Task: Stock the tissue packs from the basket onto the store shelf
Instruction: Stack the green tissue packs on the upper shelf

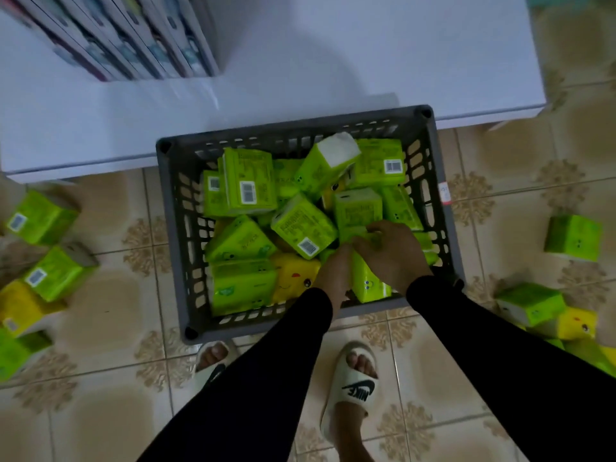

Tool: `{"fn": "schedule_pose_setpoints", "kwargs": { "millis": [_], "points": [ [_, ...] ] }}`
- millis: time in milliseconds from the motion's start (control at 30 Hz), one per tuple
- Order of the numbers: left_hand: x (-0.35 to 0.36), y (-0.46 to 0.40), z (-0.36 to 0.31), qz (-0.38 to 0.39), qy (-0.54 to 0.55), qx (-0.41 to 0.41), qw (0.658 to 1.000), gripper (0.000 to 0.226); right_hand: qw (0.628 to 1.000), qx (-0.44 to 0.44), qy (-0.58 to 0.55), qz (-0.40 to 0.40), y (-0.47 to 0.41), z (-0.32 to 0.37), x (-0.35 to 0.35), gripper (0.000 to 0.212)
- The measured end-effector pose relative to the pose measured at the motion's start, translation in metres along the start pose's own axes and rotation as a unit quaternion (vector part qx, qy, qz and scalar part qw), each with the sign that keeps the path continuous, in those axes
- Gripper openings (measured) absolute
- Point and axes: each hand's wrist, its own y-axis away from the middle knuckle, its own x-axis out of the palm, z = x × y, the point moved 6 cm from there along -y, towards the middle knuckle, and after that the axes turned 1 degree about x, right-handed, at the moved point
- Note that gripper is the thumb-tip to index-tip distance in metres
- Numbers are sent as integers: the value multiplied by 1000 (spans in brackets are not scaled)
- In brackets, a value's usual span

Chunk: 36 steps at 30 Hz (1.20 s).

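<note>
Hands in the basket [173, 208], reaching among green tissue packs [248, 181].
Left hand [335, 271] and right hand [391, 251] both grasp one pack [366, 281] at the near side; shelf [333, 61] lies just beyond.

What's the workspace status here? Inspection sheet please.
Surface: white shelf mostly bare, boxed goods at its left.
Job's things: grey basket on the tiled floor, piled with green tissue packs, one yellow pack.
Clutter: loose packs on the floor, left and right.
Grippers: left hand and right hand both in the basket, fingers on a green pack.
Cables: nothing seen.
Surroundings: patterned floor tiles, slippered feet.
</note>
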Motion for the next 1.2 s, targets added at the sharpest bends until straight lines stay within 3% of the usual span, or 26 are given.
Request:
{"fn": "schedule_pose_setpoints", "kwargs": {
  "millis": [100, 367, 600, 700, 800, 933, 1000, 1133, 1200],
  "points": [
    [-8, 42, -24, 6, 35, -1, 999, 40, 998, 0, -61, -25, 22, 21, -35, 43],
    [-31, 212, -146, -37, -14, 146, 988, 27, 963, -80, -244, -86, 118, 133, -185, 41],
    [-30, 429, -250, -47, -88, 328, 940, 50, 910, -188, -363, -72, 231, 250, -315, 39],
    [-35, 520, -282, -68, -110, 387, 913, 57, 891, -263, -366, -60, 281, 303, -364, 30],
    [-44, 603, -305, -96, -124, 442, 883, 62, 876, -331, -343, -68, 329, 353, -405, 40],
    [-62, 707, -324, -131, -95, 519, 839, 48, 840, -425, -323, -97, 387, 421, -453, 34],
    [-77, 752, -328, -159, -79, 544, 820, 52, 827, -462, -306, -99, 411, 452, -467, 31],
    [-111, 819, -323, -224, -38, 574, 786, 54, 808, -516, -275, -78, 453, 507, -473, 57],
    [-126, 844, -318, -258, -30, 580, 772, 62, 796, -541, -259, -76, 475, 531, -472, 56]
  ]
}}
